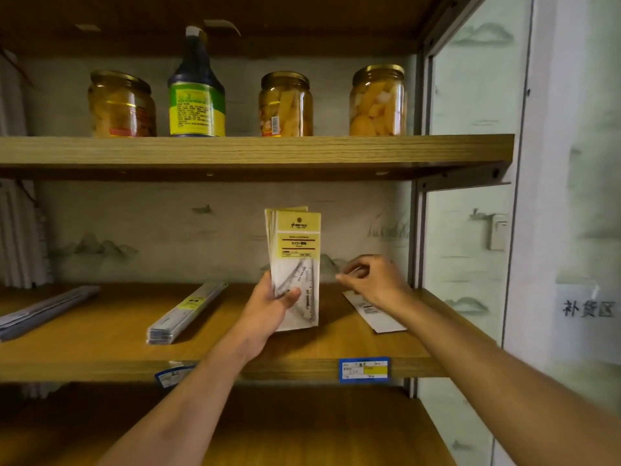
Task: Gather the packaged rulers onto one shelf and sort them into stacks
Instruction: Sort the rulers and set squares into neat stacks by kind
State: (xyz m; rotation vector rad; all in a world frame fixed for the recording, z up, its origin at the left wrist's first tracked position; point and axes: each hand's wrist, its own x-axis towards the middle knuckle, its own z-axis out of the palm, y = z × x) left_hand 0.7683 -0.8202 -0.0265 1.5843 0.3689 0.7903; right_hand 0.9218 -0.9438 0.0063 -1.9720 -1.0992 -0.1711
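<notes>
Here our left hand [268, 307] grips upright ruler packs [295, 264]; our right hand [373, 280], fingers curled, seemingly empty, hovers above a flat pack [379, 317]

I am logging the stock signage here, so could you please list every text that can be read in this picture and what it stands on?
"补货区": white sign on the wall at right.
Ruler packets held upright in the left hand: yellow header print, too blurred to read.
Blue shelf tag: too small to read.
Dark bottle: label print too small to read.
Jar labels: unreadable.
Flat packet under the right hand: print unreadable.
</notes>
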